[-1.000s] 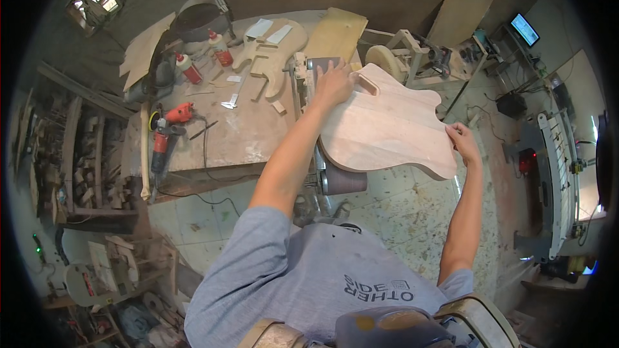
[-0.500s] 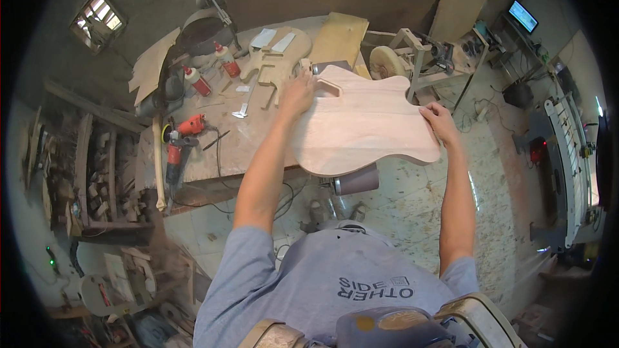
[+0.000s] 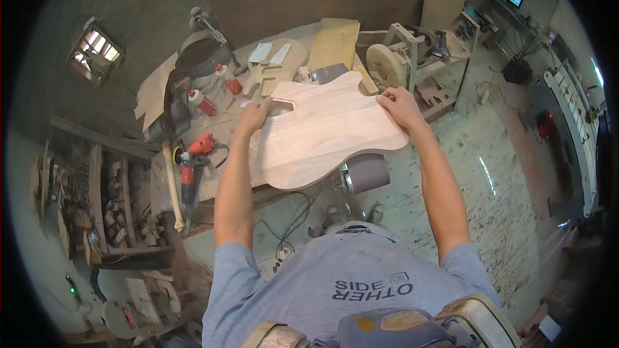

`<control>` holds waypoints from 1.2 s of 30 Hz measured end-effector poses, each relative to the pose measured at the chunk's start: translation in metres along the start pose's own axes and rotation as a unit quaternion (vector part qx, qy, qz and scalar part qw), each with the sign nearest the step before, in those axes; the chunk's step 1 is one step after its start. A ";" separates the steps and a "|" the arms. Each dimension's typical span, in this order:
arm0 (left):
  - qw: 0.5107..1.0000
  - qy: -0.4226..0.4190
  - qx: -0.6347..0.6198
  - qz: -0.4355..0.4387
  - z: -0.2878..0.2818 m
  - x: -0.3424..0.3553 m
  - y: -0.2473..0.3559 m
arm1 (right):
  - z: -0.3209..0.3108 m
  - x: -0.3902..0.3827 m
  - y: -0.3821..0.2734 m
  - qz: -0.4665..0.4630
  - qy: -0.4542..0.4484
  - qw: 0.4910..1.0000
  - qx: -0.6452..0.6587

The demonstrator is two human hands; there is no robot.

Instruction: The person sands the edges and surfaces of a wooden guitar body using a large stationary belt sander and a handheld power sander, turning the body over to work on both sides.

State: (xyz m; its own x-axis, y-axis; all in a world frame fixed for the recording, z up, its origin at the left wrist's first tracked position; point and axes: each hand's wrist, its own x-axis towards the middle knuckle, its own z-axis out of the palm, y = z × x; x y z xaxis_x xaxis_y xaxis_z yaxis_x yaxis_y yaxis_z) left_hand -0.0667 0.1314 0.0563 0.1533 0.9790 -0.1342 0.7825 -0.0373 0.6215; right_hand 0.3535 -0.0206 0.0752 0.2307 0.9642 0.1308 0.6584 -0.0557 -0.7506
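Note:
A pale, unfinished wooden guitar body (image 3: 329, 132) is held out flat in front of me, with a pocket cut into its left end. My left hand (image 3: 253, 118) grips that end beside the pocket. On the far right edge, near a rounded horn, my right hand (image 3: 401, 106) is closed with the thumb on top; its fingers underneath are hidden. Below the near edge of the body sticks out a dark sanding drum (image 3: 369, 173), and another roller (image 3: 330, 73) shows past the far edge. Whether the wood touches either is not visible.
The workbench (image 3: 216, 177) carries a red angle grinder (image 3: 201, 144), two red-and-white glue bottles (image 3: 202, 102), and another guitar body (image 3: 289, 58) with white cards on it. A round wheel (image 3: 385, 64) on a wooden stand is at the back. Cables lie on the floor near my feet.
The guitar body has shifted left across the bench with both hands on it, now covering more of the other body. My right hand sits farther along its far edge. My view has shifted slightly too.

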 end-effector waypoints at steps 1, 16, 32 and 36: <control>1.000 0.006 0.010 0.005 -0.004 -0.002 -0.002 | 0.005 0.002 0.000 -0.001 -0.005 1.000 -0.018; 0.999 -0.016 0.044 0.008 -0.047 0.007 -0.058 | 0.054 -0.012 -0.031 0.004 0.029 0.998 -0.048; 0.997 -0.034 -0.052 0.045 0.022 -0.008 0.069 | -0.051 -0.017 0.038 0.098 0.011 0.986 0.138; 0.982 0.114 -0.081 0.130 -0.022 -0.012 0.123 | -0.116 -0.014 -0.005 -0.042 0.081 0.980 0.175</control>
State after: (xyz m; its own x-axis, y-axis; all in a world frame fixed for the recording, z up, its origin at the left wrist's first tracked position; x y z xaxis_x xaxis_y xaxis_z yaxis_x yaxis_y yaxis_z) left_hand 0.0151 0.1196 0.1514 0.1809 0.9609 0.2094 0.6258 -0.2768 0.7293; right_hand 0.4295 -0.0642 0.1524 0.3151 0.9064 0.2813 0.3995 0.1422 -0.9056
